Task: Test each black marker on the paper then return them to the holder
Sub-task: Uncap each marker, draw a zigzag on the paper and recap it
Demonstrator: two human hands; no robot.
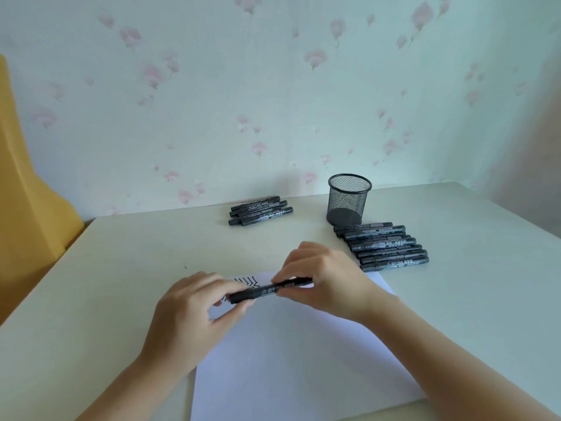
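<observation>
Both hands meet over the far end of the paper [303, 360], which lies at the near edge of the desk [121, 253]. Between them they hold one black marker [267, 290] nearly level, just above the sheet. The left hand [188, 317] pinches the marker's left end between thumb and fingertips, and the right hand [321, 278] curls its fingers round the right part of the barrel. Whether the cap is on or coming off cannot be told, since the fingers cover the join.

Under the hands, black zigzag strokes [247, 281] mark the paper's far left corner; the left hand and the marker hide most of them.

Toward the far edge of the desk stands a black mesh holder [349, 199], upright, with no marker showing above its rim. Just beside its base, on the near right side, a row of black markers [385, 247] lies side by side, running down toward the paper's far right corner, with the nearest one just beside the sheet. A smaller pile of black markers [261, 212] lies well to the left of the holder, near the far edge. Behind the desk rises a pale floral wall [273, 86], and a yellow-orange object [27, 192] stands past the desk's left edge.
</observation>
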